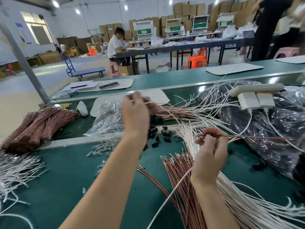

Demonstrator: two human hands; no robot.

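Observation:
My left hand (136, 111) is raised over the green bench (69, 176) and pinches the end of a thin copper-brown wire (173, 109) from a pile fanning right. My right hand (210, 151) pinches another brown wire (257, 137) that runs off to the right. Loose brown wires (179, 182) and white wires (244, 205) lie under my right forearm. Small black connector housings (158, 134) are scattered between my hands. Blur hides the left fingertips.
Bundled brown wires (38, 126) lie far left, white wires (14, 171) below them. A clear bag of parts (107, 119) sits behind my left wrist. A power strip with chargers (254, 95) rests on a large black plastic bag (272, 129) at right. Clear small parts (102, 147) litter the mat.

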